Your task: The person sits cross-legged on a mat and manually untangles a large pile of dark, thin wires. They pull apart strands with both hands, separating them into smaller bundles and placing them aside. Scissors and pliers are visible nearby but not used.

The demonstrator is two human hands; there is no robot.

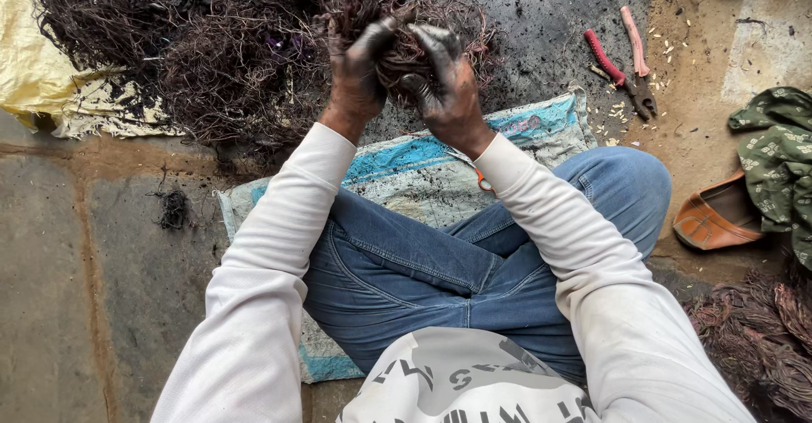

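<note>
1. Seen from above: a seated person's soot-black left hand (pixel 355 72) and right hand (pixel 444 85) are both closed around 1 wire clump (pixel 397 46), held over the floor ahead of the knees.
2. Progress, judged: early. 1 big wire pile (pixel 169 42) lies untouched at upper left; 1 smaller heap (pixel 761 338) sits at lower right.
3. Also visible: 1 pliers (pixel 626 63), 1 sack (pixel 423 169), 1 sandal (pixel 719 216).

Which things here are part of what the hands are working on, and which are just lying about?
In hand:
- left hand
- right hand
- clump of tangled dark reddish wire
- big wire pile

Lying about:
- pink-handled pliers
- orange slipper
- green patterned cloth
</note>
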